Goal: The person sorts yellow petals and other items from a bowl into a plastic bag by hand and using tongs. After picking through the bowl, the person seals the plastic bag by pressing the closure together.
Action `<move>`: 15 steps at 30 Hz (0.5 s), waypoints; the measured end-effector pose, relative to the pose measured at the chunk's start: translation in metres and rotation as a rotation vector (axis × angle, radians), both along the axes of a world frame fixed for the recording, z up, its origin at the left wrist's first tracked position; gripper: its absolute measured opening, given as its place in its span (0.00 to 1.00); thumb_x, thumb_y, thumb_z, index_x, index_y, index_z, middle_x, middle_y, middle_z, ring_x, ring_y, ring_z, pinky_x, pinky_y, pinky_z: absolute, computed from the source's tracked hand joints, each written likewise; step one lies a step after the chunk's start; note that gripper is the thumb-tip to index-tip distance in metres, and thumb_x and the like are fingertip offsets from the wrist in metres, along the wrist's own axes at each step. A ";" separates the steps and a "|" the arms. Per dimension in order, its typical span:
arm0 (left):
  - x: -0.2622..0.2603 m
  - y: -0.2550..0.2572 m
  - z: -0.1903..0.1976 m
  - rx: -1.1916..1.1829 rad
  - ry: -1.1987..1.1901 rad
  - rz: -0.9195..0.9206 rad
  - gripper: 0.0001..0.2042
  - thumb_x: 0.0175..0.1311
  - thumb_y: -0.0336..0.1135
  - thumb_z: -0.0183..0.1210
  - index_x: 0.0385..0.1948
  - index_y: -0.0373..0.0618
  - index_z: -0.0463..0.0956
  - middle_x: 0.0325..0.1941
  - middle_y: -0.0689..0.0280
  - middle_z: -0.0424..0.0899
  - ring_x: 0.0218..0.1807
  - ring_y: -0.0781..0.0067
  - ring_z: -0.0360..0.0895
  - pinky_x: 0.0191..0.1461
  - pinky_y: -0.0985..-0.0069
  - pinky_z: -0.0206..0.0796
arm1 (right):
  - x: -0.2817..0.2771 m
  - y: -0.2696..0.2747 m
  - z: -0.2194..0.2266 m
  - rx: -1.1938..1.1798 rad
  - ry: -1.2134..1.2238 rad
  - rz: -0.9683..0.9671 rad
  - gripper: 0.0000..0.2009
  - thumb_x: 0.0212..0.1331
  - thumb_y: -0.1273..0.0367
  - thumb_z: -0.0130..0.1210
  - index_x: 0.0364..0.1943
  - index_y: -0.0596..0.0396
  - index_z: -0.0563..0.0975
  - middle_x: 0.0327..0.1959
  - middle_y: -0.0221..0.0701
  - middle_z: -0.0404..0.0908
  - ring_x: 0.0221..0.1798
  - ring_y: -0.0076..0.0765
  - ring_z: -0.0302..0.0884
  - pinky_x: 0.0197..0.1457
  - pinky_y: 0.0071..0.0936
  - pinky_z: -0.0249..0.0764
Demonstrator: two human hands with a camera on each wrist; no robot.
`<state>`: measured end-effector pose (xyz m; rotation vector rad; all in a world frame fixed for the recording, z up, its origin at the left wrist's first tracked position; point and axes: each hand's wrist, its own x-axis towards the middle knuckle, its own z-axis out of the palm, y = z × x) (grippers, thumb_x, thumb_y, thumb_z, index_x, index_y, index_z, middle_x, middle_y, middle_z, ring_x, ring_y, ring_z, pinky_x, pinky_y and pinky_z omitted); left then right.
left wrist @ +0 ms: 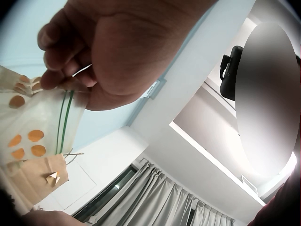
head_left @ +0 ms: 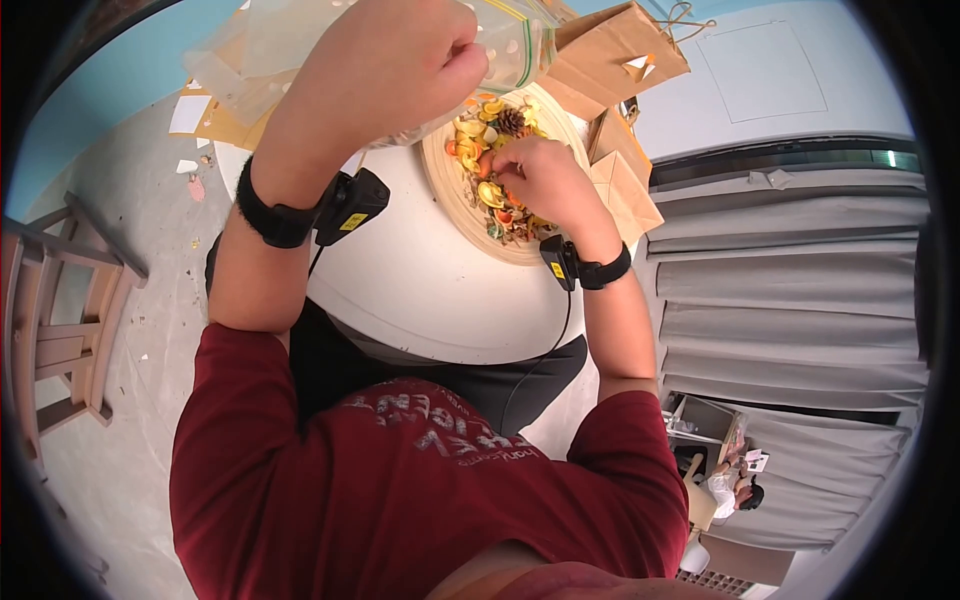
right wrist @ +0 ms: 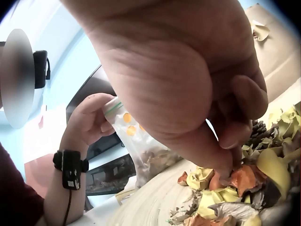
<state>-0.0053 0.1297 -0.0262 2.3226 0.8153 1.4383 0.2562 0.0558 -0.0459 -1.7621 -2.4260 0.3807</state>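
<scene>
Dried flower pieces, yellow, orange and brown, lie heaped on a round wooden tray; they overlap too much for a full count. Position relative to grip: the heap is directly under and around the fingertips of the right hand. Its fingers are curled in towards the thumb, the tips close together and touching an orange piece. Firm hold of that piece: cannot tell.

Pinecone, count 1: on the far part of the heap, beyond the right hand.

Left hand: thumb and fingers closed, pinching the edge of a clear zip bag beside its green seal. Bag count 1, far left of the tray. Orange round spots show on it; brownish pieces sit in its lower part, too blurred to count.

Paper bags, count 2 seen: a brown one with string handles at the far right of the tray, and a smaller one to its right. Contents of both: cannot tell.

Tray count 1, on a white table. Wrist cameras, count 2, one per wrist. A wooden chair stands on the floor at left; grey curtains hang at right.
</scene>
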 end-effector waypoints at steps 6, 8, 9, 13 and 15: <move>0.000 -0.001 0.001 -0.022 -0.004 0.001 0.13 0.64 0.35 0.61 0.23 0.35 0.76 0.18 0.53 0.75 0.21 0.52 0.73 0.29 0.62 0.63 | -0.004 -0.003 -0.013 0.056 -0.242 -0.066 0.11 0.56 0.75 0.60 0.42 0.53 0.87 0.36 0.45 0.86 0.42 0.55 0.84 0.47 0.47 0.80; 0.000 -0.001 0.001 -0.020 -0.004 0.000 0.13 0.64 0.36 0.61 0.23 0.35 0.76 0.18 0.52 0.75 0.21 0.52 0.73 0.30 0.62 0.63 | -0.005 -0.003 -0.014 0.043 -0.269 -0.078 0.11 0.56 0.74 0.60 0.43 0.53 0.87 0.36 0.45 0.85 0.43 0.54 0.85 0.47 0.47 0.80; 0.000 0.000 0.001 -0.014 -0.007 -0.003 0.13 0.64 0.36 0.61 0.23 0.35 0.76 0.19 0.52 0.75 0.21 0.52 0.73 0.30 0.61 0.63 | -0.006 -0.003 -0.015 0.037 -0.282 -0.085 0.12 0.56 0.74 0.60 0.43 0.53 0.87 0.35 0.45 0.85 0.43 0.54 0.85 0.47 0.47 0.80; -0.001 -0.001 0.002 -0.021 -0.006 -0.008 0.13 0.64 0.35 0.61 0.23 0.35 0.76 0.19 0.52 0.75 0.22 0.51 0.73 0.30 0.61 0.63 | -0.005 -0.001 -0.021 0.036 -0.278 -0.095 0.11 0.56 0.74 0.60 0.43 0.53 0.87 0.35 0.45 0.85 0.43 0.54 0.85 0.47 0.47 0.80; -0.001 0.000 0.001 -0.009 -0.008 -0.007 0.13 0.64 0.35 0.61 0.23 0.35 0.76 0.19 0.52 0.75 0.22 0.51 0.73 0.30 0.61 0.63 | -0.008 -0.003 -0.018 0.040 -0.251 -0.095 0.11 0.56 0.74 0.60 0.43 0.53 0.87 0.36 0.46 0.86 0.42 0.54 0.85 0.47 0.47 0.80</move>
